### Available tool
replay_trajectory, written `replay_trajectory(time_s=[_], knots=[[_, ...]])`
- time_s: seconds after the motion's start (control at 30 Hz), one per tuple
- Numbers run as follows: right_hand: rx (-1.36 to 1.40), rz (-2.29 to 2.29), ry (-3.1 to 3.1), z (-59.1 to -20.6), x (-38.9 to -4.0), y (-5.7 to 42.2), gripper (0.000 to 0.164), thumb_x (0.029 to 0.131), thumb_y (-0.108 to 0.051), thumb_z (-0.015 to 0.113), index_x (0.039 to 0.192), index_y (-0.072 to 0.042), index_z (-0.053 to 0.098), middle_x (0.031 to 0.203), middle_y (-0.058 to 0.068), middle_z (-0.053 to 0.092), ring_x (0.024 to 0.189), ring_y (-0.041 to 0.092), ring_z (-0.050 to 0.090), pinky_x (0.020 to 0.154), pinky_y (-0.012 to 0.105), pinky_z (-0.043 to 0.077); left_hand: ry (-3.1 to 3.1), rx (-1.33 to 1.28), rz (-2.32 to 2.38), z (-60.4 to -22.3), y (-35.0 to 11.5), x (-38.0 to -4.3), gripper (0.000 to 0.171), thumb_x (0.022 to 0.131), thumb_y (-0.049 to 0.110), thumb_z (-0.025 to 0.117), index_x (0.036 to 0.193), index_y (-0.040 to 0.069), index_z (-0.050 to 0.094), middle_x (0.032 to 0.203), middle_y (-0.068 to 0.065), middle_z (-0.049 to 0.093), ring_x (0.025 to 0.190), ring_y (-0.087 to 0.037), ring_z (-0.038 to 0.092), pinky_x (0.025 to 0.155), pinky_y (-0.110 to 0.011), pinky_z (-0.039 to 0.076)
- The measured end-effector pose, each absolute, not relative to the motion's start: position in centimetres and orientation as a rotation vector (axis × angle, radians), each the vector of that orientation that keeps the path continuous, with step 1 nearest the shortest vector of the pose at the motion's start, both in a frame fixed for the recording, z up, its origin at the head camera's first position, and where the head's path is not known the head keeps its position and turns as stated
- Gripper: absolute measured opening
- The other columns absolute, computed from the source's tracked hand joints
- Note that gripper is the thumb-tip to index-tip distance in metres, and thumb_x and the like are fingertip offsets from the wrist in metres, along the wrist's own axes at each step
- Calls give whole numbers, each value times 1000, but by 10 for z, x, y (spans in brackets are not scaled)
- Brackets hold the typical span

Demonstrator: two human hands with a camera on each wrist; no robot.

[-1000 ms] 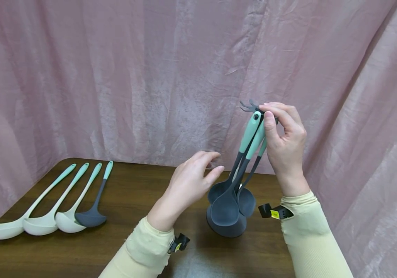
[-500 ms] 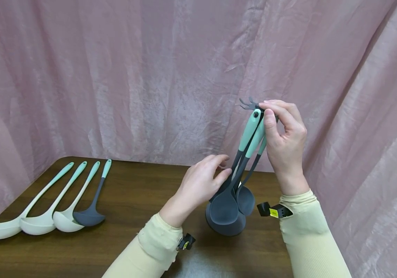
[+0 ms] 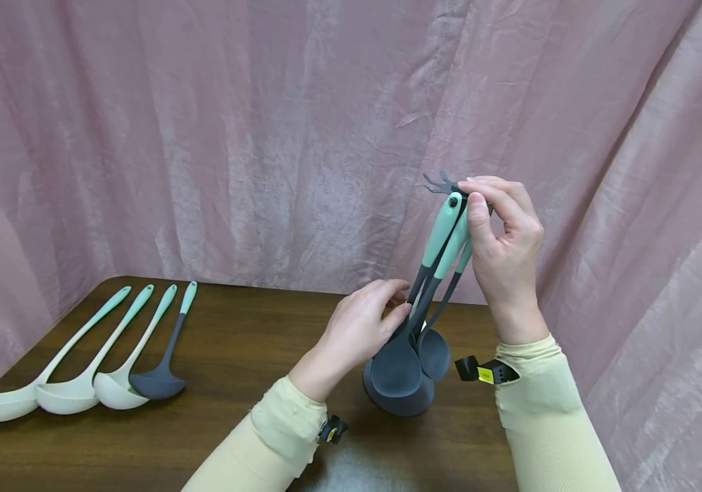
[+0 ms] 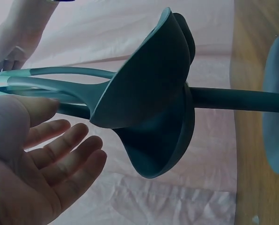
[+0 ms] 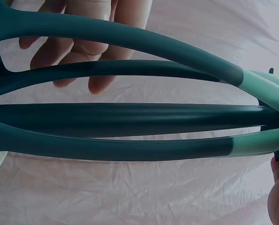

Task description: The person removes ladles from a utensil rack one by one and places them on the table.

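Note:
A dark grey utensil stand with a round base and hooks on top leans slightly to the right. Hanging on it are several dark ladles or spoons with mint-green handles, including a front ladle and a smaller one at right. My right hand pinches the stand's top between thumb and fingers. My left hand is beside the dark shafts, fingers loosely extended; in the left wrist view its thumb lies by a handle. In the right wrist view, its fingers show behind the shafts.
On the left of the brown wooden table lies a row of ladles: three white ones, such as the outermost ladle, and a dark grey ladle, all with mint handles. A pink curtain hangs behind and at the sides.
My left hand has moved right, from apart from the stand to beside the hanging ladles' shafts. My right hand stays at the stand's top.

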State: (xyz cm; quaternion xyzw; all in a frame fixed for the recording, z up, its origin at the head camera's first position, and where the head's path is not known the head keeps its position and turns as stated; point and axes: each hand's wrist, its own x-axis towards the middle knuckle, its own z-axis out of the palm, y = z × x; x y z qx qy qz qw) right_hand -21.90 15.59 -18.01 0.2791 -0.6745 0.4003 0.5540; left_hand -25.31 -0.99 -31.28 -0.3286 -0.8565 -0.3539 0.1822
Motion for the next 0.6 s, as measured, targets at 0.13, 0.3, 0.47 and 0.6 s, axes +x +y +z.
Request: replay_trajectory(time_s=[0.13, 0.3, 0.47, 0.6], knots=[[661, 950, -1592, -180, -218, 158, 21, 96, -6, 60, 104, 7, 75, 108, 24, 68, 109, 35, 61, 97, 32, 45, -2401, -941, -993, -313, -9, -253, 33, 99, 30, 66, 131, 21, 65, 109, 10, 67, 97, -4, 64, 79, -30, 52], [668, 956, -1595, -181, -218, 158, 21, 96, -7, 61, 104, 7, 75, 108, 24, 67, 110, 36, 60, 96, 32, 45, -2392, -948, -993, -313, -9, -253, 30, 98, 30, 68, 127, 21, 66, 107, 10, 67, 95, -4, 64, 77, -29, 52], [682, 966, -1592, -181, -219, 157, 21, 96, -7, 61, 104, 7, 74, 107, 25, 67, 111, 37, 60, 97, 33, 45, -2392, -953, -998, -314, -9, -254, 29, 98, 30, 69, 126, 21, 67, 105, 11, 67, 94, -4, 64, 75, -28, 51], [702, 972, -1586, -180, -219, 155, 22, 96, -8, 61, 103, 8, 74, 107, 26, 67, 110, 37, 61, 98, 35, 45, -2376, -954, -999, -314, -11, -254, 28, 97, 29, 69, 125, 22, 68, 102, 12, 67, 92, -4, 65, 75, -28, 51]])
